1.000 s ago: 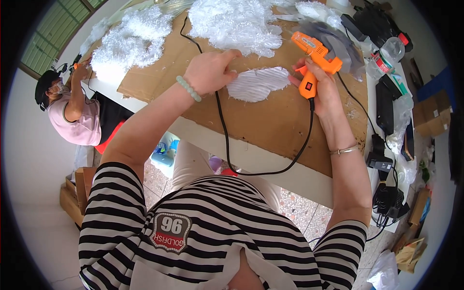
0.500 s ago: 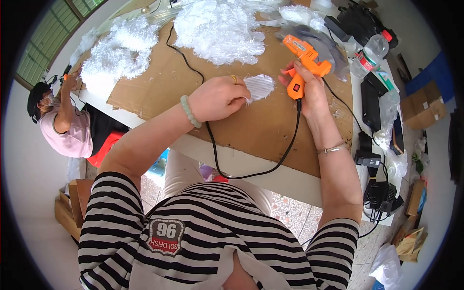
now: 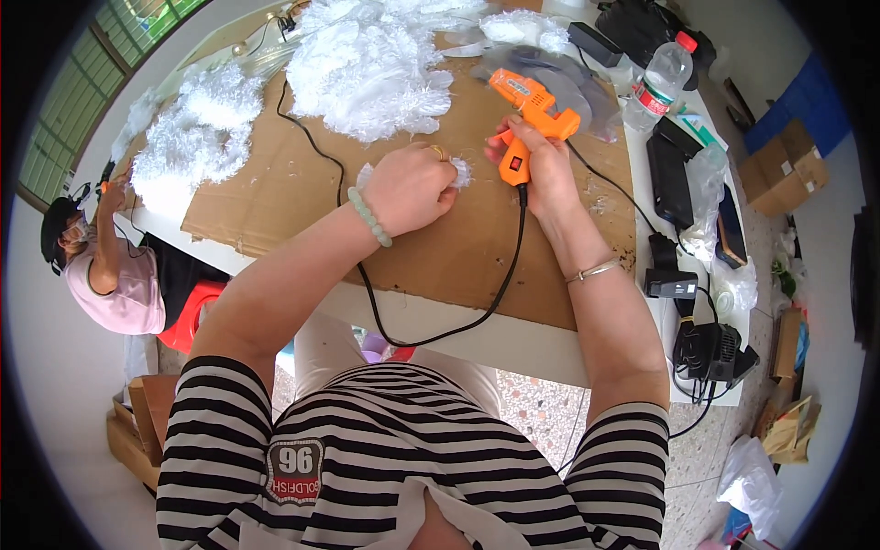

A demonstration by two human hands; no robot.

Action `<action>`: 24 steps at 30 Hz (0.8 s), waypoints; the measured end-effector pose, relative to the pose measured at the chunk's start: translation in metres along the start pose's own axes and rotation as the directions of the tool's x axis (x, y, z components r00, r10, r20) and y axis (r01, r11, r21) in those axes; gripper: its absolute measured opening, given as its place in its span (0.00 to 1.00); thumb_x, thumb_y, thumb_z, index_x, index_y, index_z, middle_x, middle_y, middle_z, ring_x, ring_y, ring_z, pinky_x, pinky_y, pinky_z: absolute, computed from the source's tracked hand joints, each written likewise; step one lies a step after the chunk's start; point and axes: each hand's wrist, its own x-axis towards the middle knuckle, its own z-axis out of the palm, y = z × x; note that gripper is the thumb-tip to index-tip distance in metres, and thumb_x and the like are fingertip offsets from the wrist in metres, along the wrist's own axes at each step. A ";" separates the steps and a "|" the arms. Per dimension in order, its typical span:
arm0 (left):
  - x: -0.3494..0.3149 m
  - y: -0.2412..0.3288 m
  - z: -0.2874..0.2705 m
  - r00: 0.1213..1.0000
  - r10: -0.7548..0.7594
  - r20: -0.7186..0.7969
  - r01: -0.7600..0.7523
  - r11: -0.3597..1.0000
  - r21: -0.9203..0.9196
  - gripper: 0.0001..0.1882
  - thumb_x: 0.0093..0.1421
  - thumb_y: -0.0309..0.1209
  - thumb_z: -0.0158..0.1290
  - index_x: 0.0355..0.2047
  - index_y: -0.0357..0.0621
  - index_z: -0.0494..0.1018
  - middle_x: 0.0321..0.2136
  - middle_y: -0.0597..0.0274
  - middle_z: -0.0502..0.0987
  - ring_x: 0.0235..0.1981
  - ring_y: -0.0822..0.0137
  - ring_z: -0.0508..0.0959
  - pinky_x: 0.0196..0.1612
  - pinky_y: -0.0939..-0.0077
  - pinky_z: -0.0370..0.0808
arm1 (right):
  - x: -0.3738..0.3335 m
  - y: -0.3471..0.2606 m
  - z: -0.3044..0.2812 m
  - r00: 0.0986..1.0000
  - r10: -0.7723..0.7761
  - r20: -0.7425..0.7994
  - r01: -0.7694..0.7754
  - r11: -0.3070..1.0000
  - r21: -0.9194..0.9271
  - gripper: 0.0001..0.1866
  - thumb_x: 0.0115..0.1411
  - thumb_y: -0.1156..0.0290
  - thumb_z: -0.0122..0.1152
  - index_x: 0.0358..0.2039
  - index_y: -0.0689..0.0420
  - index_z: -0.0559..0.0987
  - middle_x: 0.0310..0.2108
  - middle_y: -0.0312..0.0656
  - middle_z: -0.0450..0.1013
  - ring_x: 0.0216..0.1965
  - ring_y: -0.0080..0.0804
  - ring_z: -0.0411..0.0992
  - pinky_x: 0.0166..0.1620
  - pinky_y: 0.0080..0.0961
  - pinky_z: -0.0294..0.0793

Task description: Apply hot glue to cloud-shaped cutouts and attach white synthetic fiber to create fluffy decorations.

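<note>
My right hand [image 3: 547, 170] is wrapped round the handle of an orange hot glue gun [image 3: 530, 103], its nozzle end pointing up and left over the cardboard. A black cord runs from the gun's handle down past the table edge and loops back up on the left. My left hand [image 3: 412, 188], with a beaded bracelet at the wrist, is closed on a small white frilly piece [image 3: 463, 172]. Most of that piece is hidden by the hand; edges show on both sides of it. The hand is low over the brown cardboard sheet [image 3: 302, 215].
A big pile of white frilly pieces [image 3: 367, 78] lies ahead, with another white heap [image 3: 197, 128] to its left. On the right are a clear bottle [image 3: 662, 78], a black case [image 3: 671, 174] and adapters with cables [image 3: 710, 353]. Another person [image 3: 115, 280] works at the far left.
The white piece, showing its ribbed face before, is now mostly covered by my left hand. The whole view has shifted, moving the table leftward. My right hand keeps hold of the glue gun.
</note>
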 end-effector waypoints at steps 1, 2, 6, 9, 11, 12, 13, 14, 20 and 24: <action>0.001 0.000 0.001 0.997 -0.039 0.069 0.040 0.999 -0.014 0.06 0.48 0.28 0.57 0.28 0.42 0.75 0.25 0.58 0.75 0.29 0.55 0.76 0.34 0.63 0.73 | -0.001 0.001 0.000 1.000 0.005 -0.007 -0.005 1.000 0.002 0.09 0.61 0.70 0.54 0.37 0.62 0.75 0.32 0.40 0.73 0.32 0.31 0.75 0.39 0.33 0.78; 0.002 0.000 0.002 0.987 -0.078 0.140 0.082 0.996 -0.024 0.07 0.48 0.27 0.57 0.29 0.41 0.75 0.27 0.58 0.76 0.30 0.55 0.76 0.35 0.64 0.73 | -0.003 0.001 0.001 1.000 0.010 -0.014 -0.010 1.000 0.005 0.09 0.61 0.70 0.54 0.38 0.62 0.75 0.32 0.40 0.73 0.32 0.31 0.75 0.39 0.33 0.78; -0.003 0.002 -0.009 0.965 -0.154 0.212 0.225 0.901 -0.372 0.10 0.50 0.29 0.57 0.34 0.39 0.76 0.31 0.55 0.77 0.33 0.54 0.76 0.37 0.67 0.73 | -0.005 -0.001 0.001 0.999 -0.029 -0.017 0.029 1.000 -0.001 0.09 0.61 0.70 0.54 0.38 0.62 0.75 0.32 0.41 0.73 0.31 0.31 0.75 0.38 0.33 0.78; -0.012 -0.004 -0.012 0.981 -0.063 0.183 0.139 0.888 -0.439 0.12 0.57 0.31 0.54 0.39 0.39 0.76 0.33 0.55 0.78 0.34 0.61 0.77 0.38 0.73 0.73 | -0.001 -0.003 -0.002 0.998 -0.061 -0.003 0.062 0.998 0.032 0.09 0.60 0.70 0.55 0.38 0.62 0.74 0.32 0.41 0.73 0.30 0.32 0.75 0.37 0.33 0.78; -0.010 -0.018 -0.021 0.944 -0.323 0.072 0.301 0.746 -0.595 0.14 0.63 0.34 0.50 0.45 0.40 0.74 0.34 0.58 0.79 0.34 0.69 0.76 0.38 0.75 0.72 | 0.001 -0.007 -0.004 0.998 -0.063 -0.025 0.064 0.998 0.030 0.09 0.60 0.70 0.55 0.38 0.62 0.74 0.32 0.41 0.73 0.30 0.33 0.75 0.37 0.33 0.78; -0.012 -0.021 -0.025 0.937 -0.338 0.083 0.319 0.742 -0.589 0.14 0.63 0.34 0.50 0.45 0.40 0.74 0.34 0.58 0.79 0.34 0.69 0.76 0.38 0.75 0.72 | 0.001 -0.008 -0.006 0.995 -0.082 -0.053 0.083 0.996 0.021 0.09 0.60 0.70 0.54 0.38 0.62 0.74 0.33 0.42 0.73 0.30 0.33 0.75 0.36 0.33 0.79; -0.012 -0.024 -0.031 0.923 -0.383 0.034 0.330 0.743 -0.583 0.15 0.64 0.35 0.48 0.46 0.40 0.74 0.34 0.60 0.79 0.33 0.72 0.75 0.39 0.76 0.72 | 0.002 -0.010 -0.006 0.994 -0.104 -0.041 0.104 0.995 -0.004 0.09 0.60 0.70 0.54 0.38 0.61 0.74 0.33 0.42 0.73 0.30 0.33 0.75 0.36 0.33 0.79; -0.014 -0.026 -0.038 0.905 -0.426 -0.017 0.339 0.743 -0.577 0.15 0.65 0.35 0.46 0.46 0.39 0.74 0.34 0.61 0.80 0.33 0.74 0.74 0.40 0.76 0.71 | 0.002 -0.009 -0.006 0.995 -0.093 -0.034 0.093 0.996 -0.011 0.09 0.60 0.70 0.54 0.38 0.61 0.74 0.33 0.42 0.73 0.30 0.33 0.75 0.36 0.33 0.79; -0.050 -0.026 -0.013 0.987 -0.027 0.161 0.076 0.949 -0.305 0.24 0.61 0.38 0.49 0.57 0.44 0.63 0.59 0.53 0.62 0.62 0.51 0.59 0.61 0.62 0.60 | -0.004 -0.005 0.001 0.989 -0.084 0.123 0.091 0.994 -0.055 0.11 0.60 0.68 0.54 0.39 0.61 0.74 0.34 0.42 0.72 0.32 0.33 0.74 0.35 0.35 0.80; -0.056 -0.019 -0.016 0.921 -0.028 0.388 0.084 0.988 -0.128 0.31 0.59 0.40 0.52 0.61 0.47 0.58 0.64 0.57 0.55 0.65 0.54 0.54 0.65 0.55 0.51 | -0.014 0.001 0.012 0.977 0.036 0.208 -0.033 0.999 -0.017 0.10 0.60 0.69 0.54 0.40 0.61 0.74 0.35 0.41 0.72 0.36 0.34 0.74 0.39 0.39 0.81</action>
